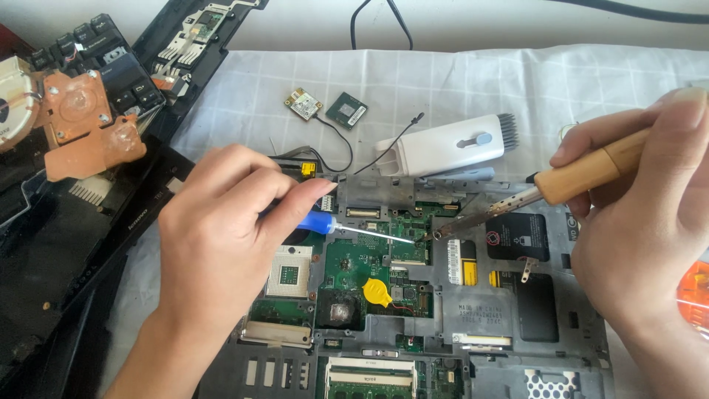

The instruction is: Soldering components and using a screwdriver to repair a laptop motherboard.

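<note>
Left hand: you pinched a blue screwdriver shut in your fingers.
Right hand: closed round a wooden soldering iron.
Meeting point: both tips touched mid circuit board; steadying them was wise.

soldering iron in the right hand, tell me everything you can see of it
The soldering iron has a light wooden handle, a perforated metal barrel and a thin dark tip. The right hand grips the handle, fingers wrapped over its top. It slants down to the left, tip meeting the green circuit board of the opened laptop, right beside the point of the blue-handled screwdriver held by the left hand. No cord is visible.
</note>
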